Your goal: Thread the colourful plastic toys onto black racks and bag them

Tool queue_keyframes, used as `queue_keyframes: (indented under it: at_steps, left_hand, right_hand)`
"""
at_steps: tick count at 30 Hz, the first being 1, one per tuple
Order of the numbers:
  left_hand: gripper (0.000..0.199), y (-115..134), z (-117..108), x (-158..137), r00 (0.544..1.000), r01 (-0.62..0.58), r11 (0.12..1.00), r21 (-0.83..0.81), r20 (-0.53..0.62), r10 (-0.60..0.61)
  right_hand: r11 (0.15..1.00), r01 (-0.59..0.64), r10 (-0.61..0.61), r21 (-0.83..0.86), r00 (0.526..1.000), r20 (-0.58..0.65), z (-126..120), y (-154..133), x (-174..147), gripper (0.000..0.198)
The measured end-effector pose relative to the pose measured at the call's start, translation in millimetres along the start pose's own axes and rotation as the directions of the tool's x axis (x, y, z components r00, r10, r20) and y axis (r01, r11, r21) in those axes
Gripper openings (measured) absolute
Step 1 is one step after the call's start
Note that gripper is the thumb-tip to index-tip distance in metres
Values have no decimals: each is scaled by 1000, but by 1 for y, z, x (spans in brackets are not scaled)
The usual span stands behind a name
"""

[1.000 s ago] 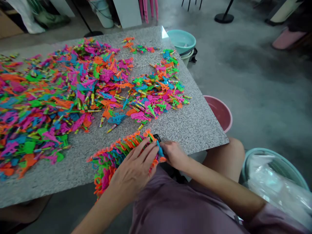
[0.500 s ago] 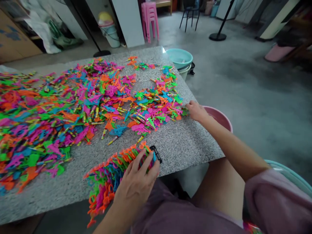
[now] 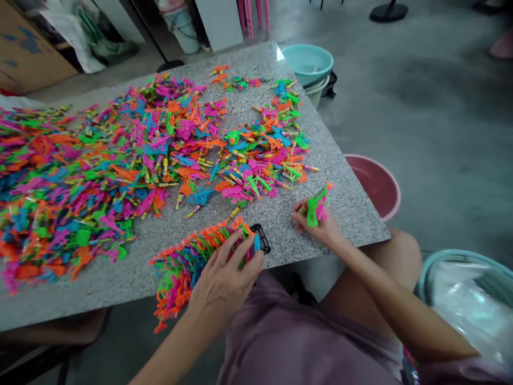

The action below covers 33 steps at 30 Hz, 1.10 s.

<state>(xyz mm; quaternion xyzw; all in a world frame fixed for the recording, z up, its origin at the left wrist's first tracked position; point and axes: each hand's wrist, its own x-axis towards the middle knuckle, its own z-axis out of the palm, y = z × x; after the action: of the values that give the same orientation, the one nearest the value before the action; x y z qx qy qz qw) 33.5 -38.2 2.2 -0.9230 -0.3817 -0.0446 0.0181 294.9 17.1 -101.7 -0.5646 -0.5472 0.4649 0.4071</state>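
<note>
At the near table edge lies a packed row of small bright plastic toys [image 3: 188, 254], several of them orange-tipped. My left hand [image 3: 224, 270] is curled over the right end of this row, its fingers pressed against the last toys. A black plastic frame [image 3: 262, 238] sticks out just beyond my fingertips. To the right, my right hand [image 3: 324, 227] is closed on a few green and pink plastic toys [image 3: 316, 206], just above the tabletop. Their exact shape is partly hidden by the fingers. Beyond both hands spreads a loose heap of similar toys [image 3: 256, 176], many with yellow-striped tubes.
The speckled grey stone table [image 3: 280, 248] ends just in front of my lap. Off its right side stand a pink basin [image 3: 391, 184] and a turquoise basin [image 3: 308, 56]. A teal basket [image 3: 430, 262] holding clear plastic is at my right.
My right hand has come back from the heap's right edge toward me, now with green and pink toys in it. My left hand stays on the row. The view has tilted down.
</note>
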Motion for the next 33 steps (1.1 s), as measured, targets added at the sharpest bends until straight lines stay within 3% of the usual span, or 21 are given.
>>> queue_keyframes:
  at_steps: [3,7,10,15,20,24,27,29,31,32,33]
  left_hand:
    - [27,1,-1,0,1000,1,1000,-5,1,-1]
    - [27,0,0,2,999,-44,999,24,-26,45]
    - [27,-1,0,2,997,-56,998,36,-43,57]
    - [33,-1,1,1,999,-26,999,36,-31,27]
    - [34,-5,3,5,997,-1,998,58,-74,6]
    - [27,-12,6,9,999,-26,999,28,-45,28]
    - [28,-15,10,8,999,-13,999,41,-50,15]
    - [29,-15,12,6,999,-8,999,47,-48,10]
    - [29,-15,13,5,1000,-10,1000,26,-27,11]
    - [28,-14,13,6,1000,-9,1000,9,-9,9]
    - [27,-14,12,6,1000,-3,1000,-6,7,3]
  right_hand:
    - [994,85,-93,72,989,114,48,-9,-5,16]
    - [987,160,-154,-14,966,206,82,-13,6,8]
    - [963,250,-214,-99,935,283,90,-12,17,11]
    - [822,451,-316,-347,869,381,88,-17,31,6]
    - [745,460,-215,-482,851,480,92,-35,45,17]
    - [760,485,-276,-433,843,462,102,-36,44,13]
    - [742,521,-329,-423,832,447,88,-34,44,7]
    - [725,496,-340,-478,861,378,58,-33,53,7]
    - [721,321,-310,-614,942,129,15,-31,69,17]
    - [706,142,-265,-694,961,-73,-7,-29,79,24]
    - [661,15,-224,-750,958,-178,-27,-27,89,29]
